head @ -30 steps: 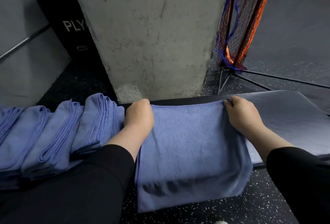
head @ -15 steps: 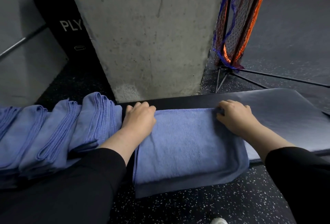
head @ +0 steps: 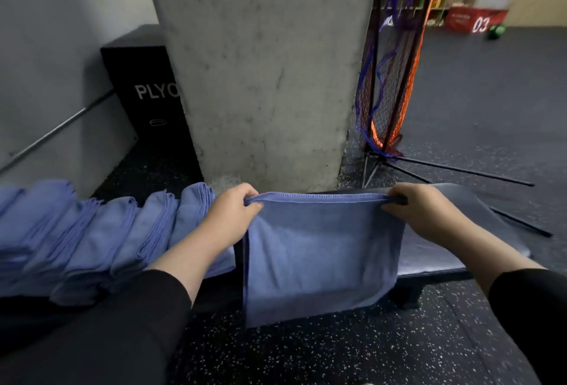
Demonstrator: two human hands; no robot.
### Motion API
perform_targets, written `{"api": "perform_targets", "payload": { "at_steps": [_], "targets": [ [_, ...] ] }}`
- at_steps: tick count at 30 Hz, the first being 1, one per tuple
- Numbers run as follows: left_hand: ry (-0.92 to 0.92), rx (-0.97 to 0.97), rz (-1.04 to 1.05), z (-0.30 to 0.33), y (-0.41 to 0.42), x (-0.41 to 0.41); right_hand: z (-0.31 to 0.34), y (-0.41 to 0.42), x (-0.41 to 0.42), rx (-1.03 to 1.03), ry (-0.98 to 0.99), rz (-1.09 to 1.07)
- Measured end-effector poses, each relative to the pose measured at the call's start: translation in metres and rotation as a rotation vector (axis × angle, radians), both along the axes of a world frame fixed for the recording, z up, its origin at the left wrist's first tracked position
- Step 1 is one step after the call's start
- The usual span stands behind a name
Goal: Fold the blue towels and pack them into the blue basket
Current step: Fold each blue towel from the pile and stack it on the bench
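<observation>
Left hand: the left hand [head: 228,219] is curled round the top left corner of the blue towel [head: 319,252], thumb and fingers pinching the hem.
Right hand: the right hand [head: 420,212] pinches the top right corner in the same way, knuckles up, so the hem runs taut between the two hands.
Towel in hand: held up in the air by its top edge, it hangs down in front of the near edge of the padded bench [head: 454,249]; its bottom edge hangs in front of the speckled floor [head: 337,354], and whether it touches I cannot tell.
Folded towels: a row of folded blue towels [head: 101,240] lies to the left, overlapping one another like tiles, the nearest one just beside the left wrist.
Bench: dark, cushioned, stretching off to the right behind the hanging towel.
Sleeves: both forearms come out of black sleeves [head: 147,308] at the near edge.
Far side: a concrete pillar [head: 260,71] stands behind the hands, a black box marked PLYO [head: 147,93] to its left, and a blue and orange net on a stand [head: 389,77] to its right.
Basket: not in sight from here.
</observation>
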State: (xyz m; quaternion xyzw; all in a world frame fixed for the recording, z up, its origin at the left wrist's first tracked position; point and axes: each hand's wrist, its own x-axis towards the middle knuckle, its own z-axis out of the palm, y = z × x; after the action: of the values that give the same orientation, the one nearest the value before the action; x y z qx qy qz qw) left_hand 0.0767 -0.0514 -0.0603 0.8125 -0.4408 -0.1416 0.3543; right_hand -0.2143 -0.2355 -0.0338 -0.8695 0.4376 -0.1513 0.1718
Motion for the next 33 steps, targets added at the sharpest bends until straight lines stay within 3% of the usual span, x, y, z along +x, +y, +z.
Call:
{"api": "perform_targets", "payload": {
  "at_steps": [4,7,13,17,22,27,30,33],
  "targets": [
    [0.157,-0.198,0.042,0.035,0.036,-0.013,0.05,0.034,-0.022,-0.048,-0.158,-0.025],
    [0.172,-0.328,0.045,0.063,0.058,-0.019,0.086,0.057,-0.033,-0.089,-0.274,-0.045],
    [0.266,-0.41,0.022,0.102,0.076,-0.03,0.126,0.089,-0.043,0.022,-0.55,-0.087],
    [0.405,-0.351,-0.034,0.115,0.083,-0.032,0.134,0.086,-0.05,0.21,-0.662,-0.063],
    [0.526,-0.136,-0.122,0.117,0.074,-0.024,0.133,0.065,-0.048,0.305,-0.61,-0.055],
    [0.414,-0.024,-0.073,0.105,0.03,-0.004,0.113,0.016,-0.026,0.308,-0.452,-0.105],
    [0.323,-0.036,0.005,0.087,-0.016,0.011,0.091,-0.026,0.002,0.175,-0.343,-0.166],
    [0.022,0.021,0.117,0.066,-0.07,0.03,0.065,-0.065,0.033,0.081,-0.247,-0.227]
  ]
}}
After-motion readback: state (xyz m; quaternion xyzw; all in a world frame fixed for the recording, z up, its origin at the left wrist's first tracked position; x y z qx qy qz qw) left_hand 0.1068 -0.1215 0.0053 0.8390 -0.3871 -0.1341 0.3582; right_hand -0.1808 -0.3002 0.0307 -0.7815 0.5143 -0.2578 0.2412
